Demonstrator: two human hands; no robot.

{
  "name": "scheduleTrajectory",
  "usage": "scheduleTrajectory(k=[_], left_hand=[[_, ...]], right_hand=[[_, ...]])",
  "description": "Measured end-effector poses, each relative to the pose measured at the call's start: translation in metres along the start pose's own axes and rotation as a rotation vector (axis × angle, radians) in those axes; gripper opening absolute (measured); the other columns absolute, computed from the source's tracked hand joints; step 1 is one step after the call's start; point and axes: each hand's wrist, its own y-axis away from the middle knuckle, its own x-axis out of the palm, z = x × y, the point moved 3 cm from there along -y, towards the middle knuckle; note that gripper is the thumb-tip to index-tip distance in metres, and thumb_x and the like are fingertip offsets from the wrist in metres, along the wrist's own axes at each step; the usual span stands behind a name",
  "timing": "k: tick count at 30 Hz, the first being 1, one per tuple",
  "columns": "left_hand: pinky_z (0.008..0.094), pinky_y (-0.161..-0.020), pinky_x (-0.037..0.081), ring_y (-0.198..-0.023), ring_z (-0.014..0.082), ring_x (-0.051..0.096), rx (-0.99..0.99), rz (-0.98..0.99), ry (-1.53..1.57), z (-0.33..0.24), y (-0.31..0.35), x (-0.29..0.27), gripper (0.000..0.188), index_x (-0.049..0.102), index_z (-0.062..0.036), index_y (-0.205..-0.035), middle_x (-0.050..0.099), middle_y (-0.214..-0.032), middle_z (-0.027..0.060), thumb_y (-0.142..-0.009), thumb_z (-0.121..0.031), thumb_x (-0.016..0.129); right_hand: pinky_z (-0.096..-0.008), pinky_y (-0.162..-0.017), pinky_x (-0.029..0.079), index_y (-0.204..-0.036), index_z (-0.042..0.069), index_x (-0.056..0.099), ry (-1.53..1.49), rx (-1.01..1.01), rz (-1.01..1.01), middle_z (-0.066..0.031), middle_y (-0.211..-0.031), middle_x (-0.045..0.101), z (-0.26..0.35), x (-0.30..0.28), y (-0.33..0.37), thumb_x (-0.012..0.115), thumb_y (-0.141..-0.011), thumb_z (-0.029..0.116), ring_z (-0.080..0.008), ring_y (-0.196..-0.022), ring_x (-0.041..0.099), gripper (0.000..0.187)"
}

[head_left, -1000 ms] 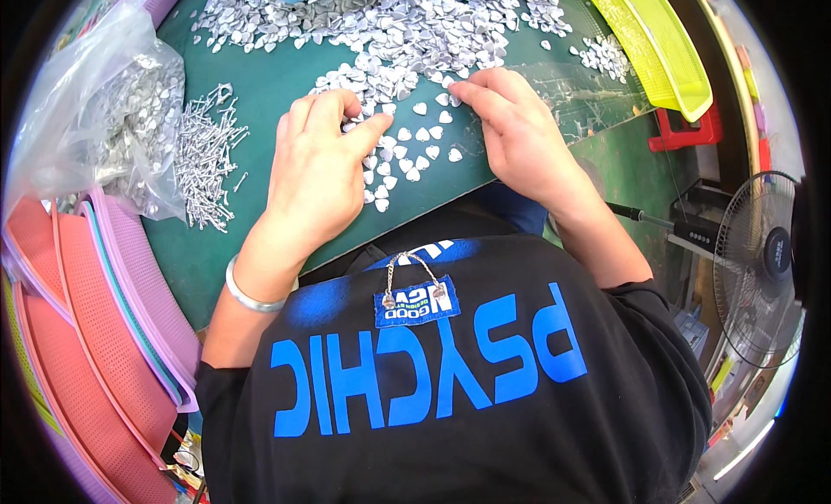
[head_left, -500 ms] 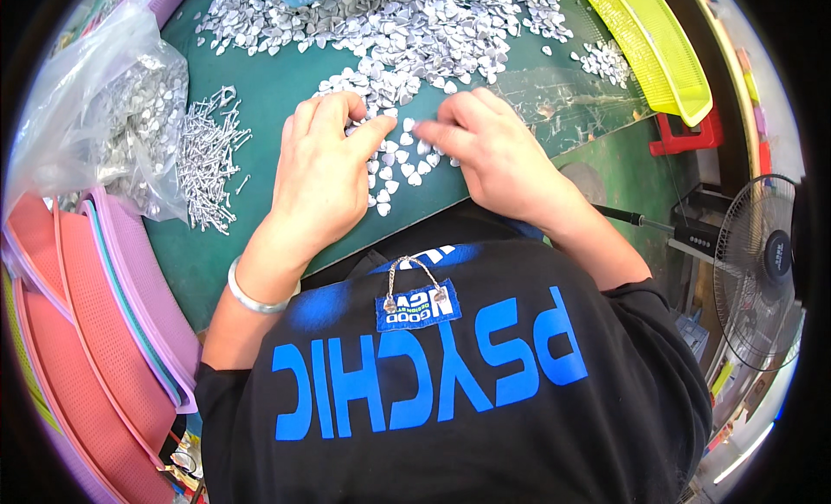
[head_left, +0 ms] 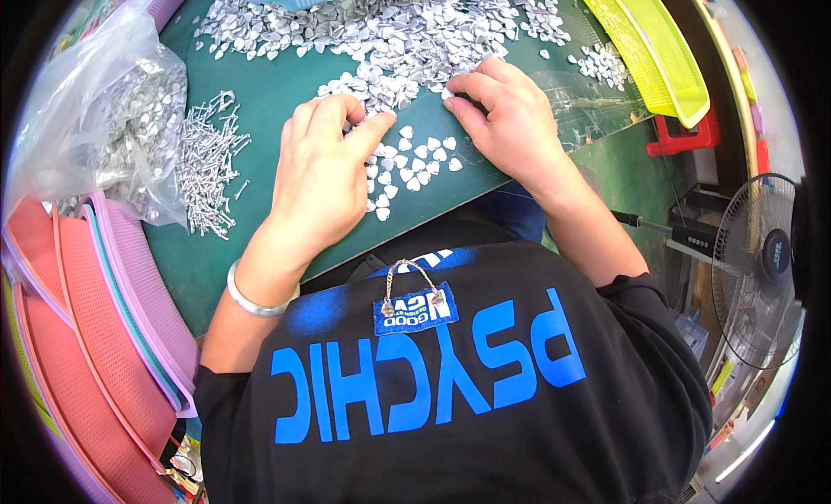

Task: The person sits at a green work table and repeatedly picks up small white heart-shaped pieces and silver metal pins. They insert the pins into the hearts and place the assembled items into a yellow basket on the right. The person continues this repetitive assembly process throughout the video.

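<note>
Many small silver heart-shaped pieces [head_left: 424, 36] lie heaped across the far part of the green table. My right hand [head_left: 511, 119] is at the near right edge of the heap, its thumb and forefinger closed on one heart-shaped piece [head_left: 447, 93]. My left hand [head_left: 320, 171] rests on the table with fingers bent and the thumb held apart from them, at the heap's near left edge. Between my hands lies a loose group of heart-shaped pieces [head_left: 419, 165], spread singly. What lies under my left fingers is hidden.
Left of my left hand is a pile of thin silver pin-like parts [head_left: 208, 162], beside a clear plastic bag [head_left: 143, 114] of silver pieces. Stacked pink and purple baskets [head_left: 104, 313] stand at the left. A yellow-green basket [head_left: 645, 54] and a fan [head_left: 762, 270] are at the right.
My right hand has moved away from the loose group, right and farther to the heap's edge, and now pinches a heart-shaped piece. My left hand has stayed nearly in place.
</note>
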Motion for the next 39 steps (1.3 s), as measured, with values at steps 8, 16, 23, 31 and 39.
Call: scheduleTrajectory(k=[8,16,23,31,39], left_hand=[[0.0389,-0.091,0.041,-0.099,0.0311,0.051,-0.039,0.03,0.044,-0.001,-0.001,-0.001,0.04,0.069,-0.0063,-0.103,0.055,-0.101,0.0125,-0.07,0.009,0.053],[0.038,-0.088,0.042,-0.096,0.0304,0.051,-0.021,0.042,0.114,-0.002,-0.001,-0.002,0.038,0.071,-0.0071,-0.099,0.054,-0.099,0.0109,-0.07,0.009,0.053],[0.0388,-0.088,0.042,-0.096,0.0304,0.051,0.007,0.038,0.048,-0.004,0.001,0.001,0.037,0.073,-0.0116,-0.1,0.055,-0.101,0.0108,-0.071,0.005,0.058],[0.0381,-0.087,0.042,-0.094,0.0297,0.051,-0.005,0.04,0.091,-0.004,-0.001,0.001,0.036,0.072,-0.0095,-0.1,0.055,-0.096,0.01,-0.071,0.006,0.057],[0.0386,-0.087,0.042,-0.094,0.0292,0.052,0.014,0.002,0.021,-0.008,-0.006,-0.001,0.038,0.072,-0.0087,-0.102,0.055,-0.096,0.01,-0.071,0.007,0.057]], right_hand=[[-0.0422,-0.07,0.048,-0.079,0.006,0.065,-0.198,-0.097,0.107,-0.0097,-0.078,0.058,0.01,-0.001,-0.003,0.066,-0.077,0.01,-0.0316,-0.08,0.059,0.004],[-0.0421,-0.07,0.048,-0.088,0.009,0.066,-0.161,-0.186,0.131,-0.009,-0.079,0.058,0.019,0.009,-0.014,0.065,-0.077,0.009,-0.0318,-0.08,0.059,0.011],[-0.0397,-0.07,0.047,-0.084,0.008,0.067,-0.178,-0.249,0.169,-0.007,-0.081,0.057,0.019,0.007,-0.01,0.067,-0.076,0.009,-0.029,-0.081,0.058,0.008],[-0.0384,-0.07,0.049,-0.088,0.007,0.069,-0.244,-0.247,0.191,-0.0079,-0.083,0.058,0.009,-0.004,-0.009,0.067,-0.076,0.005,-0.0287,-0.082,0.059,0.012],[-0.0415,-0.072,0.05,-0.085,0.007,0.068,-0.122,-0.2,0.187,-0.0087,-0.081,0.058,0.008,0.004,-0.015,0.062,-0.079,0.01,-0.0307,-0.084,0.059,0.009]])
